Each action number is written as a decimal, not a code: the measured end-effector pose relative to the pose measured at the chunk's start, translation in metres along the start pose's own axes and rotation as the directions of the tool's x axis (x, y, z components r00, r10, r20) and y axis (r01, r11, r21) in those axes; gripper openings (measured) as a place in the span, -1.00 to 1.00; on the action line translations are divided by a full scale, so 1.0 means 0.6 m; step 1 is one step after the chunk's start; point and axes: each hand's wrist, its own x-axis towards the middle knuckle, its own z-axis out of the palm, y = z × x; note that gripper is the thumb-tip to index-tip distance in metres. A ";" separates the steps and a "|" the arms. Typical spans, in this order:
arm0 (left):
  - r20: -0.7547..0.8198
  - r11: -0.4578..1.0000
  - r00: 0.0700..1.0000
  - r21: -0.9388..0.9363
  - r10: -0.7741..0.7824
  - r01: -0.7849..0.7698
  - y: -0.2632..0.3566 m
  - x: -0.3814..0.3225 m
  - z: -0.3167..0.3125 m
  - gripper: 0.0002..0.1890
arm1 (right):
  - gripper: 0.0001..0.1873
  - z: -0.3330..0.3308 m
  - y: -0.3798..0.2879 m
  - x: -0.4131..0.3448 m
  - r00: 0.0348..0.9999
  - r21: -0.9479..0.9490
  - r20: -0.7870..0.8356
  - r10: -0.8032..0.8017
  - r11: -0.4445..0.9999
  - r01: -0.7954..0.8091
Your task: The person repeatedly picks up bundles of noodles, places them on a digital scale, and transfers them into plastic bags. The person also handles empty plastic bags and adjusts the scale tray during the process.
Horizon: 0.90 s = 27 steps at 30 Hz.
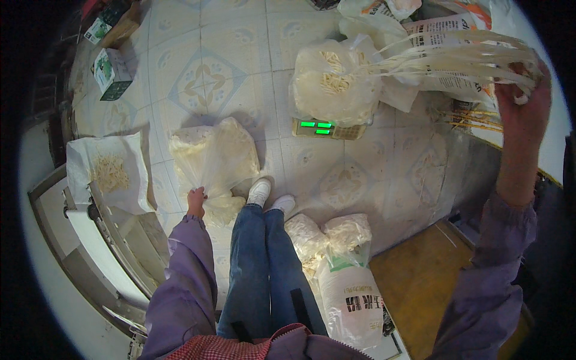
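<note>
My left hand (197,201) grips the gathered plastic of a translucent bag (213,153) with pale contents, standing on the tiled floor by my feet. Raised at the far right, my right hand (524,87) holds a bundle of long pale strips (468,56), probably flat noodles or ties; their material is unclear. They stretch left towards an open plastic bag (335,96) of pale noodle-like pieces. That bag rests on a digital scale (330,130) with lit green displays.
A white cloth or sack (141,175) with pale strips lies at the left. Green-and-white boxes (112,74) stand at the upper left. Printed sacks (441,31) are at the upper right. Beside my legs are a printed white sack (348,297) and filled clear bags (348,229), near a brown surface (418,270).
</note>
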 end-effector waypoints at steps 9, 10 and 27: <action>0.024 0.996 0.999 -0.082 0.036 -0.034 -0.005 -0.001 0.014 -0.73 | -0.73 0.115 0.012 -0.061 0.763 0.605 0.018 0.646 0.600 -0.523; 0.022 0.996 0.999 -0.078 0.034 -0.032 -0.011 0.007 0.009 -0.72 | -0.74 0.126 0.005 -0.071 0.704 0.609 -0.026 0.709 0.570 -0.552; 0.076 1.000 0.997 -0.015 0.029 -0.028 -0.008 0.024 0.001 -0.75 | -0.78 0.330 0.297 -0.136 0.369 0.238 0.421 0.829 0.292 -0.926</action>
